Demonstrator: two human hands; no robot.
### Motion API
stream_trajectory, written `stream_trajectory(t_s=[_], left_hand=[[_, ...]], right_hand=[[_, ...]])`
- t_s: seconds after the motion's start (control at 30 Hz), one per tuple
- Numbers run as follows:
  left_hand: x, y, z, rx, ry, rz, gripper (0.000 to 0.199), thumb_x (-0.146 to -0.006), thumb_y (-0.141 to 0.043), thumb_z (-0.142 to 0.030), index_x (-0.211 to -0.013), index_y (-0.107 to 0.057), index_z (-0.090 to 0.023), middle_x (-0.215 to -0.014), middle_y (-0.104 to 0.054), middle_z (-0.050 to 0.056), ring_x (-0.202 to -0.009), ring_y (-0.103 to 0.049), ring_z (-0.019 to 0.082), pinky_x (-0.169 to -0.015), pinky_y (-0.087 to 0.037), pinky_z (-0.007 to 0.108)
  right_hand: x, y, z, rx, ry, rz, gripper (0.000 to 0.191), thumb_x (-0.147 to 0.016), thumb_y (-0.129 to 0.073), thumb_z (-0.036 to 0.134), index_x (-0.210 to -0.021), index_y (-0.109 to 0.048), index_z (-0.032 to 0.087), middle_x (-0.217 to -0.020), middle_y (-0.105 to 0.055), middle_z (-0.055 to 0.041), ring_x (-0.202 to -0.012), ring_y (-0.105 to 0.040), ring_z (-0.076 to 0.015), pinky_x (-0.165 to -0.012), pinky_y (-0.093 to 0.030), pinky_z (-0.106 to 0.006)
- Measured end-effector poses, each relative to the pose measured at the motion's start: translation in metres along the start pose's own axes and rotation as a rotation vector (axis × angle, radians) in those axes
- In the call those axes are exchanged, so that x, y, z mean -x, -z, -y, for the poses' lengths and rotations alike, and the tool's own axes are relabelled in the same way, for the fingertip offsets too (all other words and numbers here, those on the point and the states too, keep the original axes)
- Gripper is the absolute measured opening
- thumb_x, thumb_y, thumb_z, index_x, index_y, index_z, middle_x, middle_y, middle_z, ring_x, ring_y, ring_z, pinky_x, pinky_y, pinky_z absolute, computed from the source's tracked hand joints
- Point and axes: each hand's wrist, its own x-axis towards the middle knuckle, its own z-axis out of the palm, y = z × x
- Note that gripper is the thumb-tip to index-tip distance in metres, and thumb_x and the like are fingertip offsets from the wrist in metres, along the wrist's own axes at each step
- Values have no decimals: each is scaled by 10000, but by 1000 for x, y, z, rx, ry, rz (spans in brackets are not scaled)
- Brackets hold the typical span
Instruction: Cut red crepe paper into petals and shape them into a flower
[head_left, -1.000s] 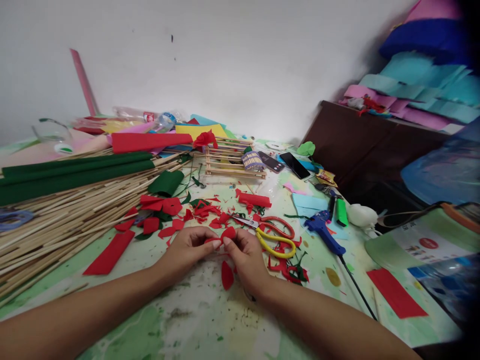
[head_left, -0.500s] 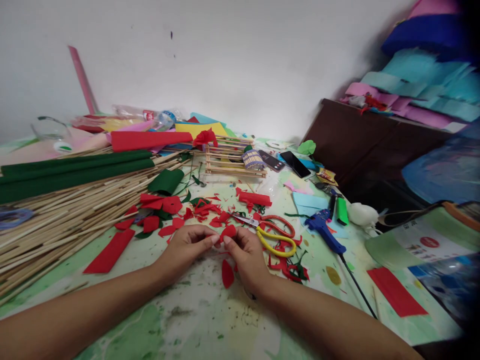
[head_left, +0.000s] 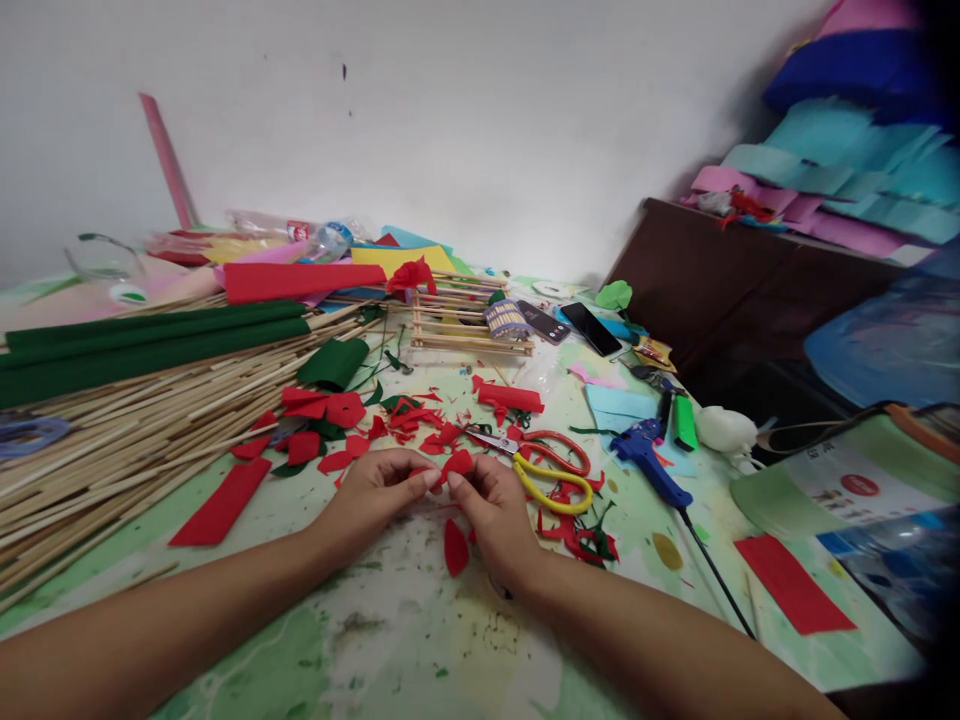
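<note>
Between my two hands is a small red petal-shaped piece (head_left: 455,464) that looks like crepe paper. My left hand (head_left: 386,487) pinches its left edge between thumb and fingertips. On the other side my right hand (head_left: 491,510) grips it with the thumb in front; its curled fingers are partly hidden. Just below, a loose red petal (head_left: 455,548) lies on the table. Scissors (head_left: 551,472) with one yellow and one orange handle rest beyond my right hand, blades spread a little. Red and green scraps (head_left: 409,420) are scattered past my fingers.
A heap of thin wooden sticks (head_left: 150,430) covers the left side, with green paper rolls (head_left: 157,335) on top. A blue glue gun (head_left: 649,460) with its cord lies right. Behind stand a small stick frame (head_left: 469,345) and a phone (head_left: 591,328).
Almost nothing differs; both hands keep their pinch on the red petal in the same place. The view has shifted very slightly.
</note>
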Motion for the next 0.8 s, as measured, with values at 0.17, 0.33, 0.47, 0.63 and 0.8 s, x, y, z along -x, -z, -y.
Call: stream_trajectory(t_s=[0.17,0.33,0.47,0.63,0.8], left_hand=[[0,1,1,-28,13,7,120,-674,-714,-286,-711,-704,-172,-666,-665,11,-627,-560,148,-571,-423,236],[0,1,2,-49,17,7,135,-687,-699,-297,-717,-696,-165,-637,-629,-1,-599,-533,135,-542,-396,226],[0,0,2,-52,22,22,134,-687,-694,-290,-702,-684,-158,-633,-620,-6,-604,-526,129,-552,-395,223],[0,-1,0,-45,25,30,132,-699,-684,-284,-716,-676,-154,-639,-614,-13,-601,-522,120,-553,-389,217],[1,-2,-2,-28,29,25,140,-676,-699,-274,-721,-668,-145,-643,-624,-10,-605,-532,124,-559,-397,223]], right_hand=[[0,0,-1,-4,-4,14,189,-788,-582,341,-694,-553,180,-626,-480,26,-590,-423,-115,-561,-350,-233],[1,-1,1,-13,-12,10,186,-783,-581,333,-685,-549,179,-625,-475,27,-590,-419,-115,-571,-347,-238],[0,-1,1,-36,-22,10,202,-775,-587,339,-667,-526,180,-616,-467,29,-577,-404,-112,-560,-339,-237],[0,0,-2,-16,-13,10,204,-778,-582,342,-672,-524,179,-614,-462,31,-578,-403,-112,-558,-342,-235],[0,-1,-2,1,2,5,197,-786,-573,339,-684,-532,174,-633,-489,22,-601,-426,-118,-578,-360,-241]])
